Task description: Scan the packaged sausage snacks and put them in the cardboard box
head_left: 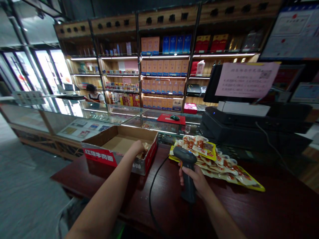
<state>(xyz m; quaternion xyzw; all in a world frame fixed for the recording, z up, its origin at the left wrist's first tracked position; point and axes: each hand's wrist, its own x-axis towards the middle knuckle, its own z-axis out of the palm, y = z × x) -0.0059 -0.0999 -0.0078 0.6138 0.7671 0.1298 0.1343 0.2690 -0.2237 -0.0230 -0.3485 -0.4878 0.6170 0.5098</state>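
Note:
My right hand (195, 179) is wrapped round the grip of a dark grey barcode scanner (185, 155), held above the dark red table. A black cable loops away from the scanner to the left. My left hand (138, 148) reaches inside an open cardboard box (99, 155) with red printed sides, at its right end. Its fingers are curled down at a small brownish, shiny packet (144, 153), partly hidden by the hand and the box wall. Just beyond the scanner lies a pile of clear and yellow snack packets (224, 166) with reddish-brown food in them.
Behind the table runs a glass display counter (119, 114) with a mouse (174, 118) on a red mat. A monitor (211, 83) with a pink notice stands on black equipment at the right. Another person (96, 96) sits behind the counter, before lit shelves of boxes.

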